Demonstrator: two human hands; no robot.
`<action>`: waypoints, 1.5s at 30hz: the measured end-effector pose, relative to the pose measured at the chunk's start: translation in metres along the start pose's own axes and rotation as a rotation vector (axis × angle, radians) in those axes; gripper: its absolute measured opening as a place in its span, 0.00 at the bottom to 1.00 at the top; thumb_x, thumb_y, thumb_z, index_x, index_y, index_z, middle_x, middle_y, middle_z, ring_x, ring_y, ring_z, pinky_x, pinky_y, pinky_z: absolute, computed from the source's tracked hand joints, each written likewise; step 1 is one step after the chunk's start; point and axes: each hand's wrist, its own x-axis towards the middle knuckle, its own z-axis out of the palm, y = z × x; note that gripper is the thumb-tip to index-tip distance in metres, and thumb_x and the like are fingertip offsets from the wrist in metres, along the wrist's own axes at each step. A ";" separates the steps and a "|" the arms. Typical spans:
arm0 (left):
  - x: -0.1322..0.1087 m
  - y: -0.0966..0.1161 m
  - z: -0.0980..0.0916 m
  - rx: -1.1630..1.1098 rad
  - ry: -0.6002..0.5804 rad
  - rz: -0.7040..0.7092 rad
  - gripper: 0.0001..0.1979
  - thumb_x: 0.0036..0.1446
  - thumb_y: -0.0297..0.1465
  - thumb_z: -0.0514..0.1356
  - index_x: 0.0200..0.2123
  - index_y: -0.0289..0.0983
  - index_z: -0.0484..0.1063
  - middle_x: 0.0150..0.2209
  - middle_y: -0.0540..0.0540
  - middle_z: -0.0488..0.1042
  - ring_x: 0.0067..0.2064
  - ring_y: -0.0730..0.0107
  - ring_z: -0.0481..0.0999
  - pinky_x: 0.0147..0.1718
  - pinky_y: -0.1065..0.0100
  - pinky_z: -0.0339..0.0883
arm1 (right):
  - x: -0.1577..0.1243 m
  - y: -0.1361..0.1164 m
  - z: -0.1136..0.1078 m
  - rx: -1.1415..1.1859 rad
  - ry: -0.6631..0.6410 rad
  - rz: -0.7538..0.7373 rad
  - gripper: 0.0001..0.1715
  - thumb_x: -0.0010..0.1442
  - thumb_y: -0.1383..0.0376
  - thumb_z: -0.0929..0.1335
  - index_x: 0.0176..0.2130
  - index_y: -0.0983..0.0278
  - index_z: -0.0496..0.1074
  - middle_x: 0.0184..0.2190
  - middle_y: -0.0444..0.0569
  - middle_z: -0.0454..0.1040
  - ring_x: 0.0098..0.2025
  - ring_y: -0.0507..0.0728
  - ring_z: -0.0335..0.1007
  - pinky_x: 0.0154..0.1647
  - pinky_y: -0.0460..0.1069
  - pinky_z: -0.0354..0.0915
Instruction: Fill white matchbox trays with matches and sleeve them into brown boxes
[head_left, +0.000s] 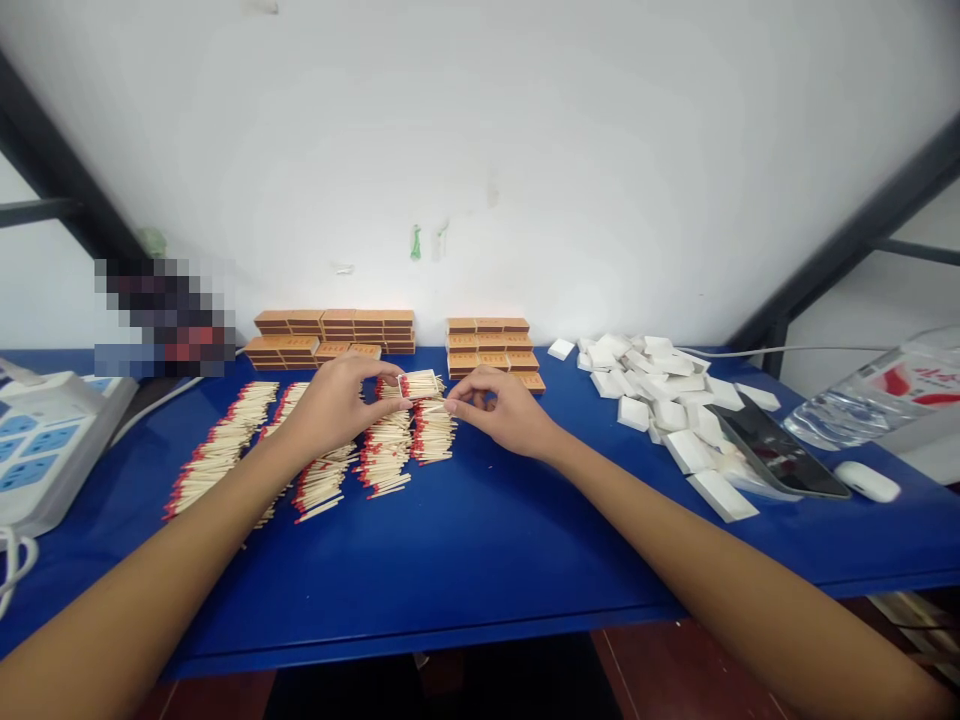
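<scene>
My left hand (346, 398) grips a small white matchbox tray (418, 386) by its left end, thumb in front and fingers behind. Matches with red heads lie inside the tray, which is held above the rows of matches. Just to the right, my right hand (504, 408) is closed in a pinch, with pale matchsticks at its fingertips. Beneath and left of the hands, loose matches (386, 450) lie in several slanting rows, red heads mostly to the left. My left forearm covers part of these rows.
Stacked orange matchboxes (367, 325) and a second stack (487, 345) stand against the wall. Right of them lies a heap of white trays (660, 375), beside a phone (776, 450), a white case (868, 481) and a plastic bottle (862, 400). A power strip (45, 440) sits far left.
</scene>
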 end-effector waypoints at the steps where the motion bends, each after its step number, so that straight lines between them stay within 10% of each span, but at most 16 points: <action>1: 0.000 0.000 0.000 0.003 -0.003 -0.004 0.14 0.62 0.45 0.71 0.43 0.41 0.83 0.41 0.48 0.85 0.44 0.56 0.80 0.46 0.59 0.67 | 0.000 0.000 -0.001 -0.003 0.004 0.000 0.08 0.66 0.60 0.75 0.38 0.61 0.83 0.33 0.45 0.72 0.32 0.53 0.63 0.37 0.51 0.61; 45: -0.007 0.016 0.010 -0.112 -0.009 0.013 0.20 0.62 0.51 0.70 0.46 0.43 0.84 0.41 0.45 0.84 0.45 0.56 0.80 0.47 0.58 0.71 | -0.003 -0.001 0.003 0.072 0.138 0.015 0.16 0.66 0.49 0.74 0.38 0.59 0.82 0.32 0.47 0.73 0.33 0.56 0.65 0.34 0.52 0.62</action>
